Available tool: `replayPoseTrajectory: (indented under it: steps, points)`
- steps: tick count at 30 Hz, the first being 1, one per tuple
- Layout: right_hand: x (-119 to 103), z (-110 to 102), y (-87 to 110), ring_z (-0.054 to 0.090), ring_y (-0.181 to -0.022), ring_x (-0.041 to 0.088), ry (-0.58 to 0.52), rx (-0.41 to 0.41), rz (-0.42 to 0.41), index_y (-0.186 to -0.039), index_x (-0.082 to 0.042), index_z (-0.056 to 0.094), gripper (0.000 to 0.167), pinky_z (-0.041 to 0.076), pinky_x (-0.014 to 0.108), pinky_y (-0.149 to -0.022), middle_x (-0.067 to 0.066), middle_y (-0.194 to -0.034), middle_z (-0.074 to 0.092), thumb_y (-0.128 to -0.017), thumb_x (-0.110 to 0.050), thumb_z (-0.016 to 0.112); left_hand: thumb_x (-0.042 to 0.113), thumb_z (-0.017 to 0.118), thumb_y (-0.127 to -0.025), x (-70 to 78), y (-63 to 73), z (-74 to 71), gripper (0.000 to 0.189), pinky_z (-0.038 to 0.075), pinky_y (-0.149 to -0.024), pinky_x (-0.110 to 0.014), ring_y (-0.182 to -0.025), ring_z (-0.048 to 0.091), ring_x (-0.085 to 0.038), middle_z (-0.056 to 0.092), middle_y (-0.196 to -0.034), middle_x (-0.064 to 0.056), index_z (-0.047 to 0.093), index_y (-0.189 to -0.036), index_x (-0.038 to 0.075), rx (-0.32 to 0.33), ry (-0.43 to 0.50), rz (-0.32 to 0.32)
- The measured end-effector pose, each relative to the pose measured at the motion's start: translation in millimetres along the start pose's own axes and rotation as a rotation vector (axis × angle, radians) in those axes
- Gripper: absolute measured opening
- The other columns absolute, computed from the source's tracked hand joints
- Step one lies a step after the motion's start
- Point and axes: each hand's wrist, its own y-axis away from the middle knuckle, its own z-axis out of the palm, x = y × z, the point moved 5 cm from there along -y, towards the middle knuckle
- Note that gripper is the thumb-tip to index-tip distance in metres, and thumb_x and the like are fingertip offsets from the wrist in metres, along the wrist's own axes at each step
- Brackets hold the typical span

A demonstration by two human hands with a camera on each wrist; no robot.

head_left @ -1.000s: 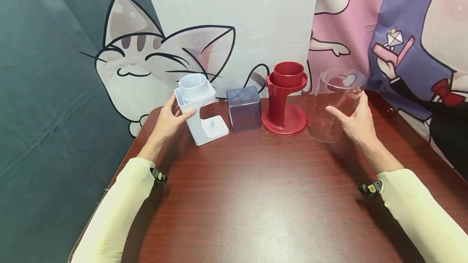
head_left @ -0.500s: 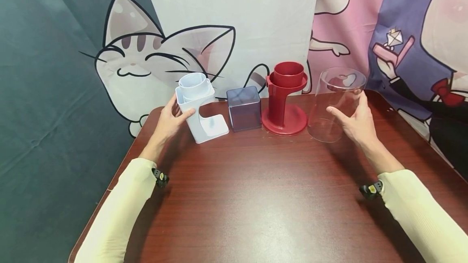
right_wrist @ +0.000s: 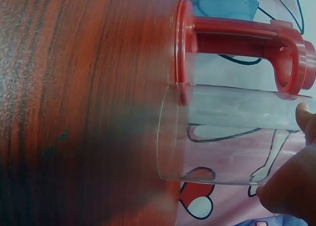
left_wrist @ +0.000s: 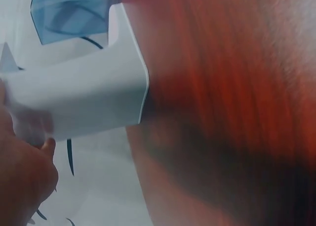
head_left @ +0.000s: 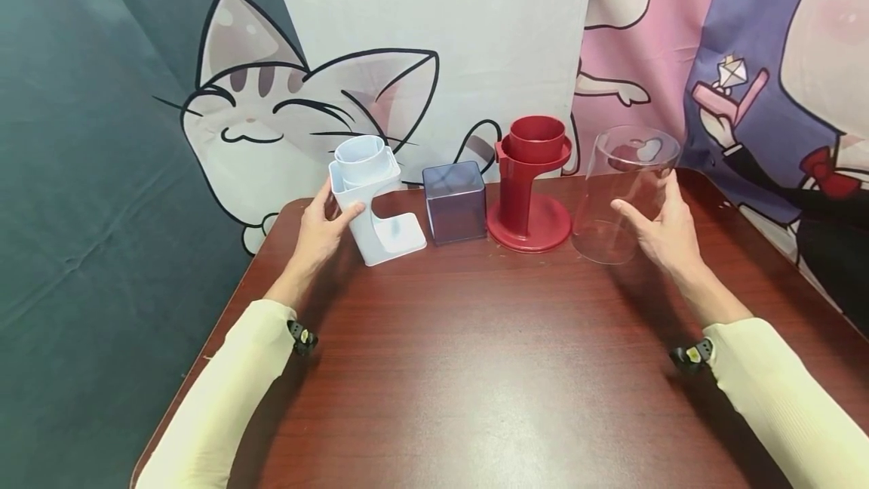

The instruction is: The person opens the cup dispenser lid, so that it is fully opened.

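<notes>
On the left in the head view, my left hand (head_left: pixel 320 231) grips a white C-shaped stand (head_left: pixel 366 236) with a round cup (head_left: pixel 360 161) in its square top. The thumb lies across its near side; the other fingers are mostly hidden behind it. That stand (left_wrist: pixel 84 92) runs sideways through the left wrist view, its base at the table. Over on the right, my right hand (head_left: pixel 668 240) holds a clear cylinder (head_left: pixel 604 210), thumb in front and fingers at the far side. In the right wrist view, the cylinder (right_wrist: pixel 222 107) overlaps the red stand's base.
Between the hands stand a smoky blue see-through square box (head_left: pixel 453 210) and a red C-shaped stand (head_left: pixel 517 202) with a red cup (head_left: pixel 536 139) in its ring. All sit near the back edge of the brown table (head_left: pixel 475 368). A cartoon-printed cloth (head_left: pixel 502 29) hangs behind.
The white stand has shifted very slightly backward in my left hand. My right hand and the clear cylinder stay nearly still, as do the box and the red stand.
</notes>
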Motion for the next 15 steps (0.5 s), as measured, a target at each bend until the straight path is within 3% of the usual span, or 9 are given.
replayPoseTrajectory:
  steps: [5, 9, 12, 15]
  points:
    - [1, 1, 2.3, 0.037, -0.151, 0.046, 0.034, -0.004, 0.031, -0.171, -0.016, 0.018, 0.092, 0.024, 0.06, -0.126, 0.025, -0.163, 0.041, -0.101, -0.032, 0.075, 0.01, 0.074, -0.101, 12.0, 10.9, 4.6, 0.078, 0.033, -0.124, -0.052, -0.151, 0.042, -0.035, 0.047, -0.16, -0.022, 0.032, -0.167, 0.006, 0.047, -0.062, 0.022]
    - [3, 2, 8.5, 0.027, -0.156, 0.044, 0.063, -0.02, 0.082, -0.171, -0.01, 0.007, 0.102, 0.019, 0.058, -0.128, 0.024, -0.17, 0.026, -0.1, -0.039, 0.075, 0.014, 0.076, -0.1, -4.1, 11.6, 4.3, 0.077, 0.035, -0.123, -0.048, -0.151, 0.043, -0.03, 0.047, -0.161, -0.017, 0.036, -0.166, 0.011, 0.08, -0.093, 0.033]
    - [4, 3, 15.2, 0.022, -0.157, 0.046, 0.077, -0.027, 0.113, -0.171, -0.007, 0.001, 0.108, 0.017, 0.06, -0.128, 0.024, -0.172, 0.017, -0.099, -0.042, 0.075, 0.016, 0.077, -0.1, -5.7, 14.7, 3.3, 0.074, 0.038, -0.122, -0.043, -0.149, 0.045, -0.027, 0.048, -0.161, -0.016, 0.04, -0.164, 0.009, 0.091, -0.12, 0.009]
    - [4, 5, 22.3, 0.024, -0.156, 0.048, 0.071, -0.023, 0.127, -0.171, -0.009, 0.001, 0.11, 0.019, 0.061, -0.127, 0.026, -0.172, 0.018, -0.098, -0.042, 0.076, 0.018, 0.075, -0.101, -3.1, 19.5, 3.2, 0.071, 0.041, -0.12, -0.04, -0.147, 0.049, -0.029, 0.049, -0.16, -0.017, 0.041, -0.162, 0.006, 0.098, -0.147, -0.025]
